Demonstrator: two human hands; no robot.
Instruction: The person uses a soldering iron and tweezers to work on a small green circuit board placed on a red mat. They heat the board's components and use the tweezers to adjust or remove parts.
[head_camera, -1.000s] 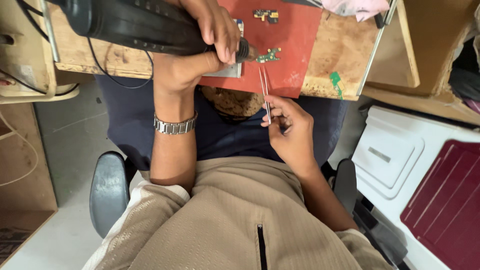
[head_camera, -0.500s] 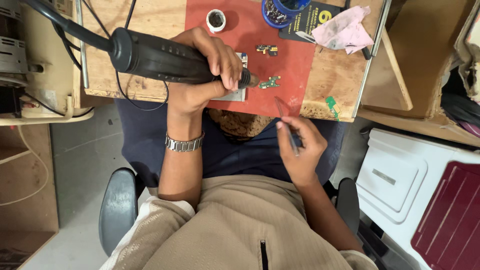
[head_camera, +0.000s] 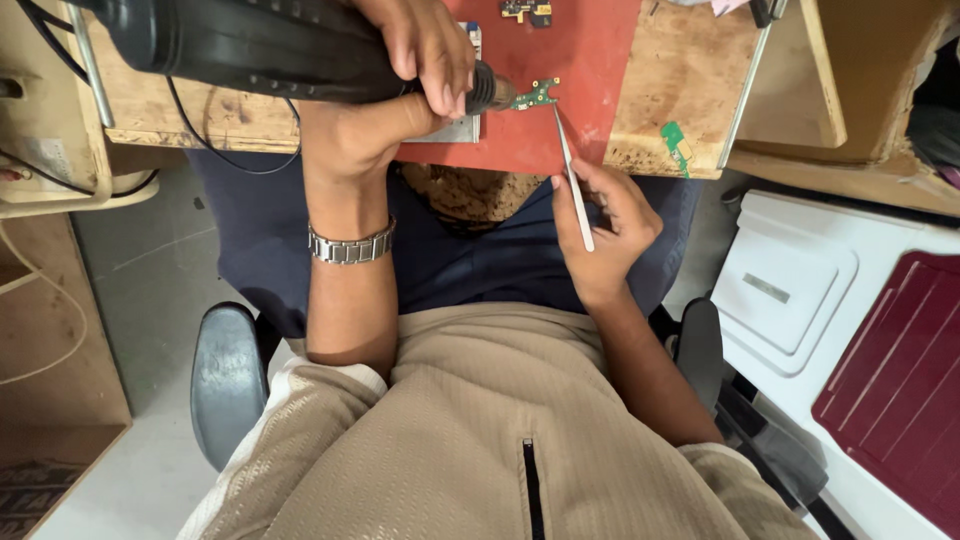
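Observation:
My left hand (head_camera: 405, 60), with a metal wristwatch (head_camera: 350, 245), grips a thick black corded hot-air tool (head_camera: 250, 45). Its nozzle (head_camera: 490, 92) points at a small green circuit board (head_camera: 535, 95) lying on a red mat (head_camera: 590, 60). My right hand (head_camera: 605, 225) sits in front of the bench edge and holds slim silver tweezers (head_camera: 572, 175). Their tips reach up to the right end of the green board. A small grey metal plate (head_camera: 450, 128) lies under the left hand.
The wooden bench (head_camera: 685, 75) carries a second small board (head_camera: 528, 10) at the top and a green scrap (head_camera: 677, 142) near its edge. A white case (head_camera: 790, 290) and a maroon cover (head_camera: 900, 380) lie at right. Chair armrest (head_camera: 228, 380) at left.
The right hand has lifted the tweezers back up so that their tips meet the green board. The hot-air tool stays aimed at the board; the view has tilted down.

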